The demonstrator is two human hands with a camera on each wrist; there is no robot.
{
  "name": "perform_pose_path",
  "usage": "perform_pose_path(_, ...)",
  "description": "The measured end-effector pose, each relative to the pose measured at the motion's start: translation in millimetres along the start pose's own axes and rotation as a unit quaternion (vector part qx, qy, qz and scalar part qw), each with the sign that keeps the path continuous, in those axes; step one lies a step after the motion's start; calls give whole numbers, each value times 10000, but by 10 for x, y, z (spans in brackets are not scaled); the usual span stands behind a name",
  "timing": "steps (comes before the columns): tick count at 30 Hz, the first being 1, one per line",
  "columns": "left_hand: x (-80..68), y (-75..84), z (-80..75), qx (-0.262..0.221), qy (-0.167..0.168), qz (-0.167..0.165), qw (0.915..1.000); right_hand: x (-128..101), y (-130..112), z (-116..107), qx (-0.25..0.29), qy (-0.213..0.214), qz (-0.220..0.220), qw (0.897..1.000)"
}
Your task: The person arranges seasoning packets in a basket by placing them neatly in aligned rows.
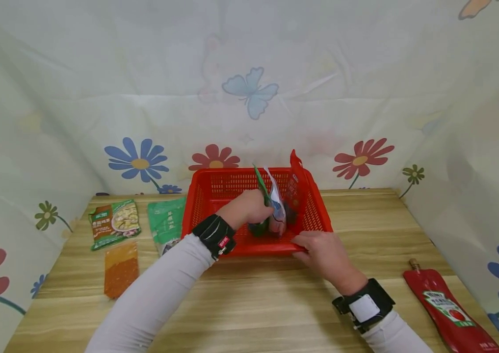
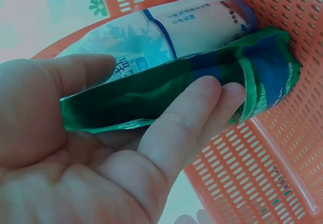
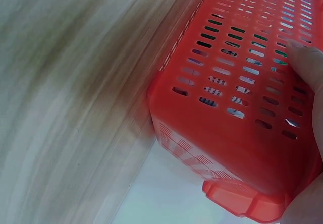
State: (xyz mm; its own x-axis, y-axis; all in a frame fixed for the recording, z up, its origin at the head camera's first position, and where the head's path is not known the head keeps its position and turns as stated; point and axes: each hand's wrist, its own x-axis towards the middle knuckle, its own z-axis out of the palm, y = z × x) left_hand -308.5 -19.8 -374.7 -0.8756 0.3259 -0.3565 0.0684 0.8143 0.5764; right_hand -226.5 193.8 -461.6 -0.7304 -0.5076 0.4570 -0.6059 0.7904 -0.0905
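Observation:
A red plastic basket (image 1: 201, 196) with slotted walls stands on the wooden table. Inside it my left hand (image 1: 249, 207) holds a green packet (image 2: 126, 103), thumb on one side and fingers on the other. Right beside that packet leans a white and blue packet (image 2: 197, 27). A red pouch (image 1: 295, 189) stands upright toward the basket's right side, its top above the rim. My right hand (image 1: 323, 252) grips the basket's near rim close to the right corner. In the right wrist view the thumb (image 3: 305, 62) lies against the slotted wall.
Left of the basket lie a green seasoning packet (image 1: 165, 220), a packet with a food picture (image 1: 114, 223) and a clear packet of orange-brown contents (image 1: 121, 269). A red Heinz ketchup pouch (image 1: 448, 309) lies at the right. Flowered cloth (image 1: 165, 117) surrounds the table.

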Motion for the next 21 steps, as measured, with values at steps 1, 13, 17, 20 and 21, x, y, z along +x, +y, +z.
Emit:
perform_pose_path(1, -12, -4, -2, 40, 13, 12, 10000, 0, 4, 3, -1, -2, 6, 10000)
perform_pose_path(13, -244, -74, 89, 524, 231, 150, 9982, -24, 26, 3, 18, 94, -15, 10000)
perform_pose_path(17, -343, -113, 146, 653, 337, 405, 9965, -23, 23, 19, 8, 100, -28, 9999)
perform_pose_path(20, -428, -153, 182, 737, 427, 553, 9948, -17, 14, 23, 10, 88, -16, 10000)
perform_pose_path(21, -462, -168, 189, 753, 461, 598, 9943, -14, 11, 22, 17, 89, -11, 10000)
